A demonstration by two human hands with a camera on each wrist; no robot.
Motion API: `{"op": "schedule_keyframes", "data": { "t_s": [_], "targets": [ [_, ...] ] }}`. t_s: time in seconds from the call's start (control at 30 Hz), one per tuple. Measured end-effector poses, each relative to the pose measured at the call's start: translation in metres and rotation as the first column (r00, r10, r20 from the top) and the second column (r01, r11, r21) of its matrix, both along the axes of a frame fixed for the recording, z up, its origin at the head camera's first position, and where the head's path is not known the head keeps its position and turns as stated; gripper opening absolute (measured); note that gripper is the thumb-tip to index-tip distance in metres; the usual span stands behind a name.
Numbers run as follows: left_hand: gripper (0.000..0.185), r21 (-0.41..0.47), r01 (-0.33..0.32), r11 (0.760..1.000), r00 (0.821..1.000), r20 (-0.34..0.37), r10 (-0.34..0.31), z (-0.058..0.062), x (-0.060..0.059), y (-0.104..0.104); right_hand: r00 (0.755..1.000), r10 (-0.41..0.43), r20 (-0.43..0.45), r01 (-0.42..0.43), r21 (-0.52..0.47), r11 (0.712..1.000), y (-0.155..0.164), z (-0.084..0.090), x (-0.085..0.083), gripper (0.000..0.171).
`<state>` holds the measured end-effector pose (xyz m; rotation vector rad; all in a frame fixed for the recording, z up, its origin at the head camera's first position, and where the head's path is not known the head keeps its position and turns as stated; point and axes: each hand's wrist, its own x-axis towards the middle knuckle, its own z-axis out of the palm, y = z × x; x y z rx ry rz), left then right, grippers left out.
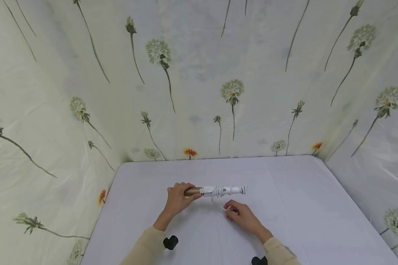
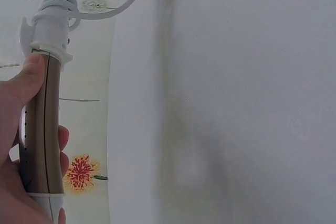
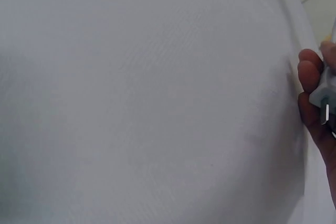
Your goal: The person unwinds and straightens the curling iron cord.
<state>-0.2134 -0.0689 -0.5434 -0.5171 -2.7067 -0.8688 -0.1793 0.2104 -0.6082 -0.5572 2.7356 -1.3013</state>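
A curling iron (image 1: 215, 190) with a bronze barrel (image 2: 39, 129) and white handle lies level just above the white table (image 1: 302, 206). My left hand (image 1: 177, 198) grips the barrel end. Its white cord (image 1: 219, 191) is wound in several loops round the handle (image 2: 55, 22). My right hand (image 1: 240, 215) sits just in front of the handle and pinches the cord's plug (image 3: 324, 98), whose metal prong shows. A short loose length of cord (image 2: 113, 8) runs from the loops to that hand.
The table is covered in a plain white cloth (image 2: 236, 103). Floral sheeting (image 1: 199, 81) hangs behind it and down both sides, closing the table in. Black wrist straps (image 1: 170, 242) show at the near edge.
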Motion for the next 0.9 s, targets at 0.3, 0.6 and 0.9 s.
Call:
{"op": "schedule_keyframes", "data": {
  "t_s": [0.3,0.6,0.9],
  "targets": [
    [0.038,0.023,-0.036,0.999,0.997,-0.061,0.037,0.002,-0.001,-0.003,0.998,0.058,0.005,-0.058,0.011,0.998,-0.007,0.004,0.012,0.029],
    [0.041,0.004,-0.057,0.998,0.998,-0.041,0.057,0.003,-0.005,-0.004,0.997,0.056,-0.043,-0.055,0.027,0.998,-0.015,0.002,0.017,0.022],
    [0.042,-0.013,-0.079,0.997,0.997,-0.025,0.079,0.000,-0.007,-0.005,0.984,0.001,-0.178,0.014,0.083,0.996,-0.023,0.009,0.027,0.014]
  ]
}}
